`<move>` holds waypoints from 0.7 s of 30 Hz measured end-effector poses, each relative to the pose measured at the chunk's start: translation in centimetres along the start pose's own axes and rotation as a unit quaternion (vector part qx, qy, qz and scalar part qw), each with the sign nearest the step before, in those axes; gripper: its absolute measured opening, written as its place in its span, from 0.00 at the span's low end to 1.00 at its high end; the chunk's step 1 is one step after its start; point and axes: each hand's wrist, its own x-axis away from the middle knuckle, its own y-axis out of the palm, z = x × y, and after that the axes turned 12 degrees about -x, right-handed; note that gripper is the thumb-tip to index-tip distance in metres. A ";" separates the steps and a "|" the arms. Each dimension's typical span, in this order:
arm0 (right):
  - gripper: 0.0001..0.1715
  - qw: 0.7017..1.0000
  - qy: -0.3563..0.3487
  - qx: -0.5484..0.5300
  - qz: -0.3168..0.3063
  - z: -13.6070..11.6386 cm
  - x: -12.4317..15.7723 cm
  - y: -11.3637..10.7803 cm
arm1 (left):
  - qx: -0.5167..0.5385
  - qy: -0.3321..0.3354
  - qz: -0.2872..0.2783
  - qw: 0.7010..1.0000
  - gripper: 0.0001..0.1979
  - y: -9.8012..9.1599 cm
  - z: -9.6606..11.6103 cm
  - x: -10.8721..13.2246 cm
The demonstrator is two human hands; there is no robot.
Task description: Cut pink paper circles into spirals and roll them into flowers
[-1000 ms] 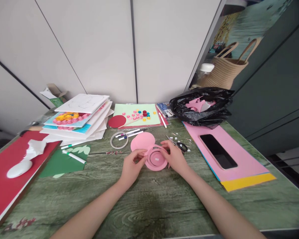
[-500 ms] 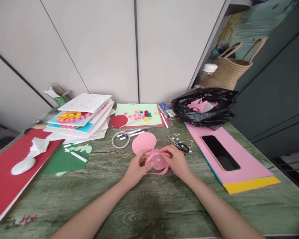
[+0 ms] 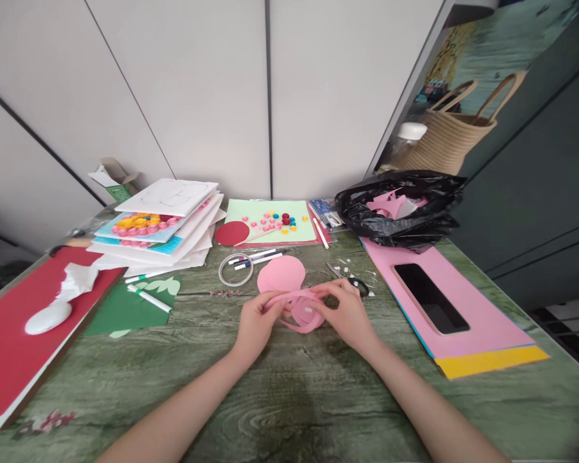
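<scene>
Between my hands is a pink paper spiral [image 3: 303, 312], a coiled strip with a small white square of tape at its middle. My left hand [image 3: 259, 323] pinches the strip's outer loop on the left side. On the right, my right hand [image 3: 342, 310] pinches the same strip between thumb and fingers. Just beyond lie pink paper circles [image 3: 280, 273], partly overlapping. Black-handled scissors [image 3: 354, 283] rest past my right hand, partly hidden by it, with small white scraps around them.
A tape roll [image 3: 235, 269] and several markers [image 3: 258, 258] lie beyond my left hand. Rolled paper pieces sit on a pale green sheet [image 3: 241, 211]. At right are a phone [image 3: 431, 298] on pink paper [image 3: 492, 321] and a black bag [image 3: 400, 235]. Stacked boards [image 3: 168, 196] stand left.
My left hand has shifted left and slightly down, drawing the strip's outer loop out sideways. My right hand still pinches its side. The view has moved slightly.
</scene>
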 end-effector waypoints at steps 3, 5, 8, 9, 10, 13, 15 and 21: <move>0.11 0.999 0.018 -0.041 -0.010 0.1 -0.2 -0.3 | 0.012 -0.010 -0.008 1.000 0.12 0.0 -0.2 -0.1; 0.10 0.998 0.022 -0.061 -0.010 0.1 -0.3 -0.3 | 0.018 -0.016 -0.034 0.999 0.13 0.1 -0.2 0.1; 0.09 0.998 0.014 -0.054 0.006 0.1 -0.1 -0.2 | 0.046 0.010 -0.102 0.994 0.21 0.1 0.2 0.4; 0.08 0.999 0.006 -0.038 0.015 0.0 -0.1 -0.2 | 0.054 0.025 -0.121 0.991 0.24 0.1 0.4 0.5; 0.08 0.999 -0.007 -0.018 0.027 -0.1 0.0 -0.2 | 0.055 0.041 -0.131 0.989 0.25 0.0 0.5 0.5; 0.06 0.995 -0.068 0.041 0.058 -0.7 0.4 -0.2 | -0.002 0.073 -0.121 0.990 0.23 -0.3 1.1 0.5; 0.06 0.989 -0.119 0.065 0.065 -1.1 0.7 -0.2 | -0.071 0.083 -0.107 0.988 0.21 -0.3 1.7 0.4; 0.06 0.964 -0.247 0.069 0.065 -1.8 1.2 0.0 | -0.217 0.110 -0.061 0.968 0.15 0.4 4.0 0.6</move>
